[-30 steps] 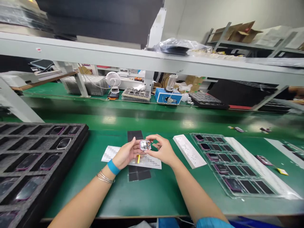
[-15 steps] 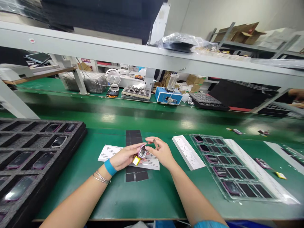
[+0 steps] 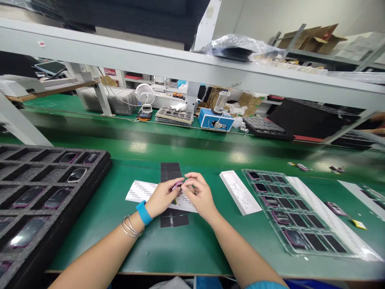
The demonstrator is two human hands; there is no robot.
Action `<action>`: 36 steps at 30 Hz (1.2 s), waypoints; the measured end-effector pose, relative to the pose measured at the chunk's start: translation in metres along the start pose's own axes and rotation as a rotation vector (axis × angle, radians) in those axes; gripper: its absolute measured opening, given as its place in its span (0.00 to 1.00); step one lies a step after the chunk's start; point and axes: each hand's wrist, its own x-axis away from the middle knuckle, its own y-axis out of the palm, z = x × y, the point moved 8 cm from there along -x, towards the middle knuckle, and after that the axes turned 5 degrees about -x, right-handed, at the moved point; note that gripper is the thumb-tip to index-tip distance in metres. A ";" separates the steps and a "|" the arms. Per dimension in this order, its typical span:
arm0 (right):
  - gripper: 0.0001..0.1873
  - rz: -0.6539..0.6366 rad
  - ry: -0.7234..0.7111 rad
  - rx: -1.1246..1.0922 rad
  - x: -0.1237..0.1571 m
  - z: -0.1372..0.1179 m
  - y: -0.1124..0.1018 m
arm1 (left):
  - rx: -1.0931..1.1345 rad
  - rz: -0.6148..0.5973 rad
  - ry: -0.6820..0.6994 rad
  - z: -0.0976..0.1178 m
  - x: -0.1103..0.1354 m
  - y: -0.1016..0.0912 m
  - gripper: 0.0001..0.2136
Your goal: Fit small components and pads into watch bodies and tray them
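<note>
My left hand (image 3: 164,195) is closed round a small purple smartwatch case (image 3: 177,185), tilted on its edge and mostly covered by the fingers. My right hand (image 3: 202,196) meets it from the other side, thumb and fingertips pinched at the case; whatever they grip is too small to make out. Below the hands lies a white label sheet (image 3: 138,192) with rows of print, across a strip of black rectangular pieces (image 3: 170,172). A bit of yellow shows under the case, largely hidden.
At left stands a black foam tray (image 3: 99,170) holding several watch cases. To the right are a white block (image 3: 240,193) and a clear plastic tray (image 3: 288,241) with watch parts and black pieces. Farther right lies another purple case (image 3: 335,208) with a yellow battery (image 3: 359,224).
My left hand has turned the watch case, so its open inside and yellow battery no longer face me. The brown strip seen in my right hand is now out of sight.
</note>
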 end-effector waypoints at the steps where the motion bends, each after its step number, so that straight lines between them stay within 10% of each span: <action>1: 0.07 0.026 0.024 -0.039 -0.001 0.003 -0.003 | -0.070 0.023 0.011 0.002 0.001 -0.002 0.18; 10: 0.10 -0.018 0.196 -0.181 -0.003 0.017 0.005 | -0.175 0.047 0.036 0.000 0.001 -0.005 0.17; 36: 0.05 -0.012 0.026 -0.035 0.000 0.007 0.009 | -0.037 0.095 -0.064 -0.011 0.001 -0.004 0.20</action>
